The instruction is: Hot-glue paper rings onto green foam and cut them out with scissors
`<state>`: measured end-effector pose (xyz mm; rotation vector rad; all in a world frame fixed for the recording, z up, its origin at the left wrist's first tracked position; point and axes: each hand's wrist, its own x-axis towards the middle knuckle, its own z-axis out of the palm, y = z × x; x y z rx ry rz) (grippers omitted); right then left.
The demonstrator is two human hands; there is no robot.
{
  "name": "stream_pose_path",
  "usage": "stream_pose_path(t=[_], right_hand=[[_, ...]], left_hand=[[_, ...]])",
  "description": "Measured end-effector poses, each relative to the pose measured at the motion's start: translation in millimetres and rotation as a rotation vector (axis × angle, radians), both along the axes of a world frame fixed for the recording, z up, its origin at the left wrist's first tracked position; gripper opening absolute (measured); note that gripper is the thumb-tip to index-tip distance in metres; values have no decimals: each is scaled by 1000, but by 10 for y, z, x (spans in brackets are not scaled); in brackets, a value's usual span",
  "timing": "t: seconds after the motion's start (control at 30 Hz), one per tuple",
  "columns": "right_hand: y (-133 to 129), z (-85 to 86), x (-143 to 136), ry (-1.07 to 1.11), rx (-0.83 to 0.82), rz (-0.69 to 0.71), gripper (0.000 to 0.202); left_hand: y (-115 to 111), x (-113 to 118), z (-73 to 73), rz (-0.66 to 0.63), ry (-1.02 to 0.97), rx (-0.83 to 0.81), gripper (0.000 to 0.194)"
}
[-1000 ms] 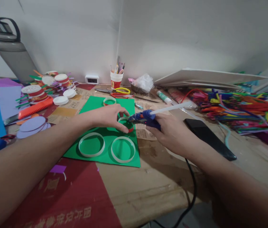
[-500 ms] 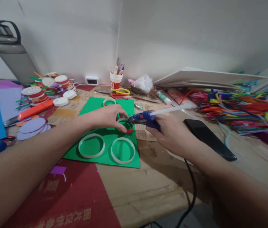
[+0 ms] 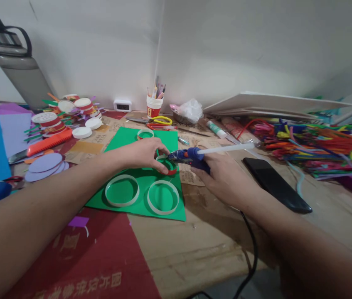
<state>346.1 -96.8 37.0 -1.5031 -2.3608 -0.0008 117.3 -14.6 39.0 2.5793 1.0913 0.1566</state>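
My left hand [image 3: 144, 154] rests over a green sheet [image 3: 144, 176], its thumb and fingers closed around the side of a small red-and-white paper ring [image 3: 172, 171]. In my right hand [image 3: 227, 178] is a blue hot glue gun [image 3: 191, 155], with a long translucent glue stick [image 3: 225, 148] jutting from its back. The gun's nozzle points left and reaches the ring near my left fingertips; the exact contact is hidden. Two larger white rings, one at left [image 3: 122, 204] and one at right [image 3: 163, 213], lie on the sheet's near part. Another ring [image 3: 145, 131] sits at its far edge.
A black phone [image 3: 275, 185] lies right of my right hand, near colourful pipe cleaners [image 3: 328, 145]. The gun's black cord [image 3: 253, 249] drops over the table edge. Behind the sheet are scissors [image 3: 160, 121] and a pen cup [image 3: 153, 109]. An orange utility knife [image 3: 49, 141] lies left.
The whole view has shifted slightly, so things sit a little further right. Both hands, the ring and the glue gun keep almost the same positions relative to each other.
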Motion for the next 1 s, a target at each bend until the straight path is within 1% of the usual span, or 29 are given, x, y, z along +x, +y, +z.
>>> stream_pose_path(t=[0.23,0.5,0.63,0.83,1.0], right_hand=[[-4,-6,0,-7,16,25,17],[-28,23,-33,-7,12,9,17],[-17,17,-70,16,9,14,16],[-9,3,-87,21,-7,13,19],[-6,-4,-46,-11,-1,-9,17]], left_hand=[[-17,9,21,34,7,-17,57],[-25,18,42,27,30,-14,55],[-13,17,29,11,22,-6,53],[-20,15,36,11,29,-2,52],[-26,13,34,33,22,-7,57]])
